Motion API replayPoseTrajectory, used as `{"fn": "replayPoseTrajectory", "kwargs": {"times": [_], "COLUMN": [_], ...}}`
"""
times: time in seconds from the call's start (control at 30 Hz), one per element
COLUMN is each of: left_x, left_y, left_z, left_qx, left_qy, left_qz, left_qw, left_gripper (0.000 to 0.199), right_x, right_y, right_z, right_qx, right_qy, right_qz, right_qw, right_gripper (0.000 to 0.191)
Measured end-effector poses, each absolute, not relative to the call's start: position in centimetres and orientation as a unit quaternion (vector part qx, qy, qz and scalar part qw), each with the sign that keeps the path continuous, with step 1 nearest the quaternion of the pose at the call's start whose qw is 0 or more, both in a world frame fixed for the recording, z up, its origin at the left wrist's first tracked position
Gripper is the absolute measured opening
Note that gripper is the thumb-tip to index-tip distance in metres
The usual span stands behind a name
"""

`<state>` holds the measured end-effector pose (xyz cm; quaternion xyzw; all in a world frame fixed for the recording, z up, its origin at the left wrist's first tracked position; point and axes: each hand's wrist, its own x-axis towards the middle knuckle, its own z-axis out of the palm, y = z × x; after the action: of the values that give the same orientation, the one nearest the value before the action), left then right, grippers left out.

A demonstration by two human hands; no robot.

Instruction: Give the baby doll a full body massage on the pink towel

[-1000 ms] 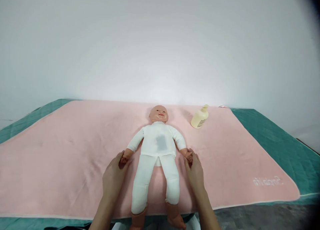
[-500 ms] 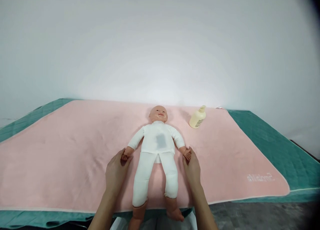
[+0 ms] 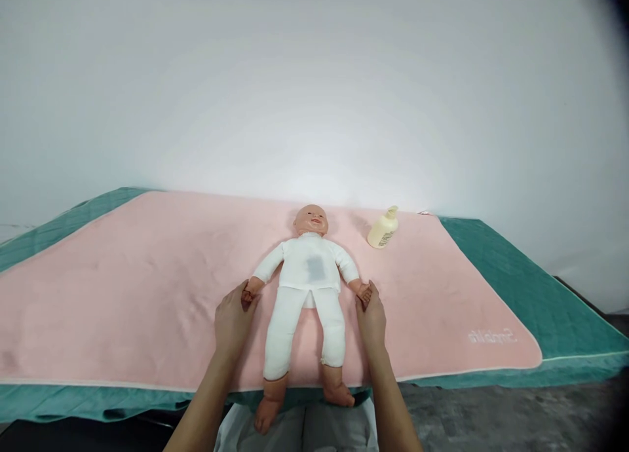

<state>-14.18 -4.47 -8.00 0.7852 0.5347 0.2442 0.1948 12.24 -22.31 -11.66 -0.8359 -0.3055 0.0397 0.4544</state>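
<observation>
A baby doll (image 3: pixel 310 262) with a white cloth body lies on its back, head toward the wall and feet over the near edge. My left hand (image 3: pixel 234 318) is closed on the doll's hand at the left, thumb and fingers on either side. At the right, my right hand (image 3: pixel 371 316) grips the doll's other hand in the same way. Both doll arms are spread out and down from its body. A grey patch marks the doll's chest. Some of my fingertips are hidden behind the doll's hands.
Right of the doll's head stands a pale yellow pump bottle (image 3: pixel 382 229). Beneath everything is a pink mat (image 3: pixel 147 295) on a green quilted cover (image 3: pixel 521 268). A white wall (image 3: pixel 314 85) rises behind. Grey floor (image 3: pixel 481 416) shows at the lower right.
The whole view has shifted slightly, so the mat's near edge and my legs show more. Both my hands keep their hold on the doll's hands, and the doll's pose looks the same.
</observation>
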Motion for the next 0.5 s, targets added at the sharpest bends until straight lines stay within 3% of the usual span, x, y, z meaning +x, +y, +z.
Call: {"fn": "replayPoseTrajectory", "kwargs": {"times": [0.23, 0.5], "left_x": [-14.4, -14.3], "left_y": [-4.2, -4.0], "left_z": [-9.2, -9.2], "left_qx": [0.751, 0.745], "left_qy": [0.533, 0.533], "left_qz": [0.327, 0.347], "left_qw": [0.211, 0.203], "left_gripper": [0.050, 0.047], "right_x": [12.2, 12.5], "right_y": [-22.5, -22.5], "right_z": [-11.5, -12.0], "right_qx": [-0.812, -0.805], "right_qy": [-0.272, -0.306], "right_qz": [0.017, -0.017], "right_qw": [0.517, 0.508], "right_gripper": [0.061, 0.057]}}
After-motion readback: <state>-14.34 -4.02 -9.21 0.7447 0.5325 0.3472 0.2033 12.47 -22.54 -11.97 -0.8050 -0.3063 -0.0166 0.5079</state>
